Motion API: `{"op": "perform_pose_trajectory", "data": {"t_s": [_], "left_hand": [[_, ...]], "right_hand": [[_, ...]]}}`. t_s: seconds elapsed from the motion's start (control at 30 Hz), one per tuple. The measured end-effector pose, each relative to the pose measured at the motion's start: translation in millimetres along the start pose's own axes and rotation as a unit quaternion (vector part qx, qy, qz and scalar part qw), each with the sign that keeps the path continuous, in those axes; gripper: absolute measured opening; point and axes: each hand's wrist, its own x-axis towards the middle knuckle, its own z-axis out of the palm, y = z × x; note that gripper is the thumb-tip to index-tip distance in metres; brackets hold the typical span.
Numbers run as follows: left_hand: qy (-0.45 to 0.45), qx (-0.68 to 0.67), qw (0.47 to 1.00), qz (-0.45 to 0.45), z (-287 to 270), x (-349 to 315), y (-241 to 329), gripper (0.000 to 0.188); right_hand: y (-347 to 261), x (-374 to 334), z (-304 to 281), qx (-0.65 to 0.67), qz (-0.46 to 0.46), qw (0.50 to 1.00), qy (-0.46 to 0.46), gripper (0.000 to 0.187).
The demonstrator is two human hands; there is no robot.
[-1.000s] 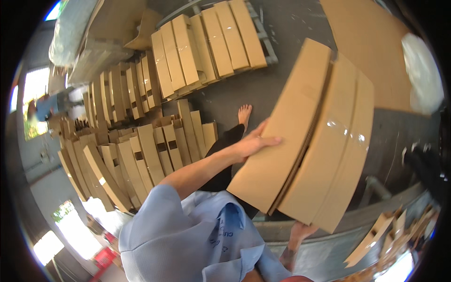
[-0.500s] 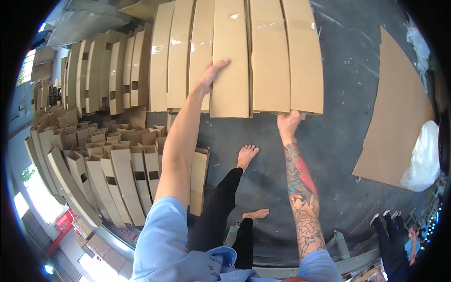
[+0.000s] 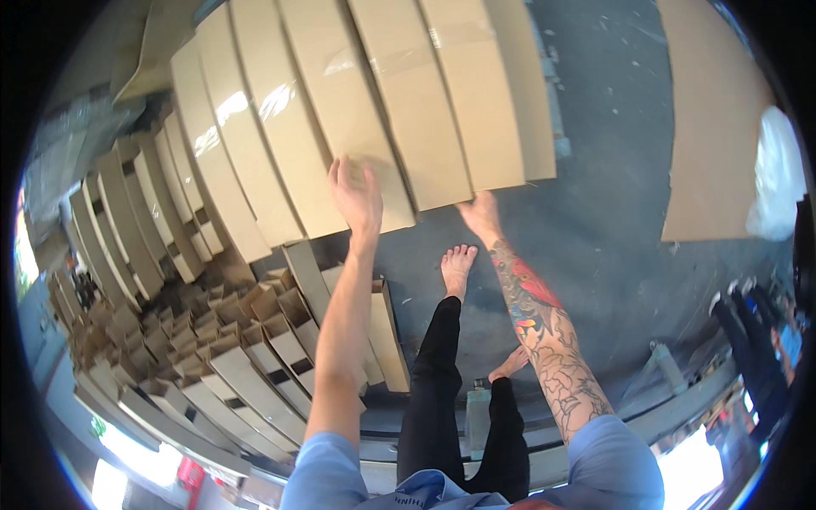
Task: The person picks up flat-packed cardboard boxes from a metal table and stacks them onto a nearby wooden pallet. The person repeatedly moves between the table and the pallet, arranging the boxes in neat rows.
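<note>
Several long, narrow brown cardboard boxes (image 3: 336,93) stand side by side in a row, some with shiny clear tape across them. My left hand (image 3: 357,197) lies over the near part of one box in the middle, its fingers apart and nothing in its grasp. At the near end of a box farther right, my right hand (image 3: 481,214) is closed at the bottom edge, some fingers hidden by the cardboard. Beyond it, a shaded cardboard face (image 3: 524,93) shows at the row's right end.
Many open-topped cardboard boxes (image 3: 255,365) crowd the lower left, with more long boxes (image 3: 140,217) behind. A flat cardboard sheet (image 3: 710,127) and a white plastic bag (image 3: 778,178) lie on the grey floor at right. Other people's legs (image 3: 752,340) show at lower right.
The view has turned, and the box row now slants leftward. My left hand has shifted on the boxes, its fingers now spread over one. The right hand stays at the near edge.
</note>
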Motion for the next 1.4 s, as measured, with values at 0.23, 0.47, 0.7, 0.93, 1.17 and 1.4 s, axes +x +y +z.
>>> {"op": "perform_pose_trajectory", "data": {"t_s": [0.23,0.47,0.7,0.93,1.17,1.4], "left_hand": [[-0.19,-0.002,0.982,0.006,-4,-132,78,0.052],[-0.416,0.065,0.906,-0.035,-79,-241,81,0.056],[-0.611,0.201,0.763,0.065,-148,-270,69,0.046],[-0.677,0.363,0.605,0.211,-145,-330,7,0.031],[-0.573,0.331,0.583,0.472,-96,-541,152,0.033],[-0.047,-0.162,0.31,0.936,-171,-912,384,0.04]], "right_hand": [[3,-85,25,0.039,0.196,0.973,-0.114,0.092],[-4,-251,-31,0.054,0.008,0.995,-0.087,0.061],[63,-400,-190,0.027,0.224,0.965,0.13,0.068],[135,-630,-291,0.158,0.385,0.763,0.494,0.057],[144,-996,-184,0.214,0.301,0.52,0.771,0.036],[-6,-1228,21,-0.012,0.607,0.143,0.781,0.011]]}}
